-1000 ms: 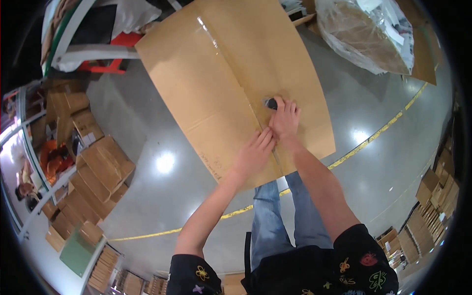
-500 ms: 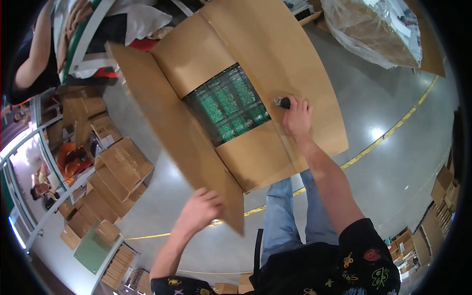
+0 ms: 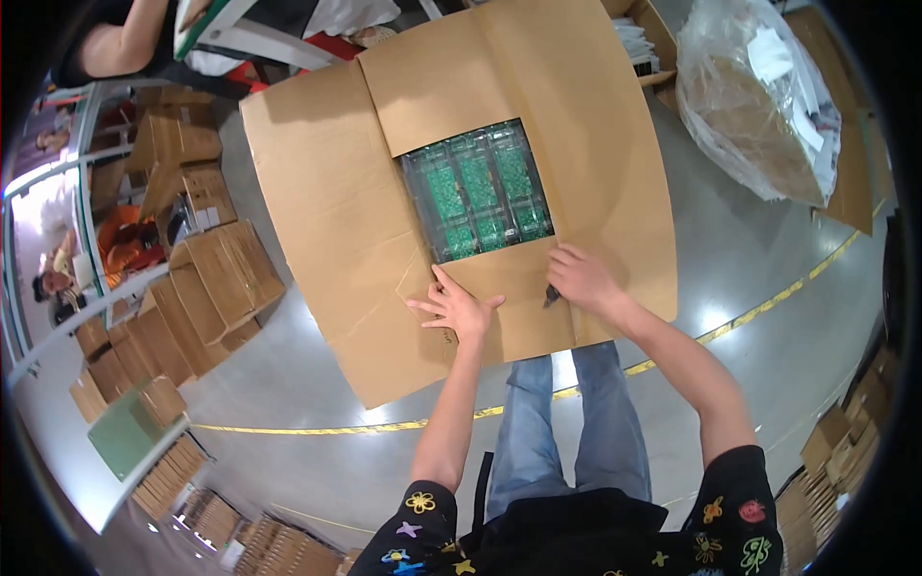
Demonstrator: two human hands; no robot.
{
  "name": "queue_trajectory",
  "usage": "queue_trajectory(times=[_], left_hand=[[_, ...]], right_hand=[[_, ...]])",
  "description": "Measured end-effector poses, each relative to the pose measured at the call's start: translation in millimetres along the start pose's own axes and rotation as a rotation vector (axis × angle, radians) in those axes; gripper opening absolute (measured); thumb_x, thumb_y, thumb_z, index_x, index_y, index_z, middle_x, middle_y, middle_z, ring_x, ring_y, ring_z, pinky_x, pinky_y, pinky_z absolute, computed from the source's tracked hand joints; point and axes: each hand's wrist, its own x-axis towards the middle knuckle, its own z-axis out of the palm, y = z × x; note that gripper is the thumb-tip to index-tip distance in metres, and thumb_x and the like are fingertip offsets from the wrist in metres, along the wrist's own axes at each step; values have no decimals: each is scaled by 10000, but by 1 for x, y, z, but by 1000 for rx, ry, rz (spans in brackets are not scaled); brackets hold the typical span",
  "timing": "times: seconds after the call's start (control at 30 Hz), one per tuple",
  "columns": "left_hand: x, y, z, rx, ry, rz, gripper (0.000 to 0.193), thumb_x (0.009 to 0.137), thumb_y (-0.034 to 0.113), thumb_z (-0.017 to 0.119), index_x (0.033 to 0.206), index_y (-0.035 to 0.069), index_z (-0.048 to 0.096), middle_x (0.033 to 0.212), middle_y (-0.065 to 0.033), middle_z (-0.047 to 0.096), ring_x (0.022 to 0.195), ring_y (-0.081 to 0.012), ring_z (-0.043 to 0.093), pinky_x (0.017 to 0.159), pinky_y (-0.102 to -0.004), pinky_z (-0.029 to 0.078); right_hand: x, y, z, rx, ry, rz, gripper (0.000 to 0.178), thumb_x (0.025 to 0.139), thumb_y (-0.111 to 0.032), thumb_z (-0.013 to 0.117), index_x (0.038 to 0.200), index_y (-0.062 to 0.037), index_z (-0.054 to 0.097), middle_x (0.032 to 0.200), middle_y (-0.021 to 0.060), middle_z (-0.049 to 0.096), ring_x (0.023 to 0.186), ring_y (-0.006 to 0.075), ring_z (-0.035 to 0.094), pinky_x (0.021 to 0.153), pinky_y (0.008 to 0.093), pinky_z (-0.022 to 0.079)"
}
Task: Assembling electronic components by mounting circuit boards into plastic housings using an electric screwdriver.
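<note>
The centre and upper centre of the frame are filled by the box [image 3: 567, 173]. The opening of its top is judged to be in hand, and only partly done. The left flap [image 3: 327, 202] is laid out to the left, while the right side appears to be covered by the right flap [image 3: 615, 125]. Between the upper flap [image 3: 442, 82] and the lower flap [image 3: 523, 307] a gap is left, in which clear packs [image 3: 477, 187] with green contents are seen, just above the middle of the frame.

The left hand [image 3: 459, 312] is laid with fingers spread across the fold between left and lower flaps; how hard it is pressed cannot be told. By the right hand [image 3: 586, 280] a black cutter [image 3: 551, 296] is gripped, its tip pointed to the lower left, with the fingertips at the gap's lower right corner.

If the right flap is to be raised next, a hold under its left edge would be called for, with the cutter kept turned away from the packs and the left hand
</note>
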Motion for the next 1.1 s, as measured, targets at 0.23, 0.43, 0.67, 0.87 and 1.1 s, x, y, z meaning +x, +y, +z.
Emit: queue_trajectory(times=[0.23, 0.43, 0.67, 0.87, 1.1], left_hand=[[-8, 7, 10, -51, 101, 52, 1271, 505, 359, 887, 1477, 231, 77, 1474, -193, 94, 1336, -537, -54, 940, -777, 139], [-9, 16, 14, 124, 67, 140, 1178, 553, 410, 847, 1475, 274, 127, 1526, -183, 1, 1306, -590, 65, 872, -763, 295], [-5, -3, -12, 151, 157, 113, 1180, 553, 415, 847, 1474, 283, 122, 1524, -190, 13, 1306, -587, 93, 865, -722, 365], [-6, 23, 1, 144, 74, 75, 1147, 551, 370, 861, 1461, 218, 180, 1512, -225, 34, 1303, -597, 101, 951, -702, 297], [6, 31, -6, -47, 188, 199, 1063, 608, 359, 811, 1447, 113, 208, 1511, -217, 77, 1346, -509, 122, 1057, -592, 222]], right_hand=[[8, -19, 1, -267, -836, -84, 168, 743, -188, 583, 829, -199, 726, 830, -23, 668, 959, 158, 578, 824, 273, 398], [9, -34, -36, -416, -936, -213, 179, 802, -219, 568, 858, -247, 736, 808, -84, 672, 878, 162, 575, 799, 307, 376], [-58, -9, -205, -41, -425, -101, 92, 649, -208, 580, 648, -123, 546, 687, -12, 565, 794, 178, 536, 687, 301, 389], [-5, -34, -105, -104, -612, -195, 131, 725, -266, 589, 641, -177, 636, 689, -7, 629, 773, 131, 587, 758, 293, 390], [60, 15, -57, 68, -271, -227, 246, 778, -347, 594, 718, -112, 630, 721, 41, 589, 827, 191, 570, 745, 332, 400]])
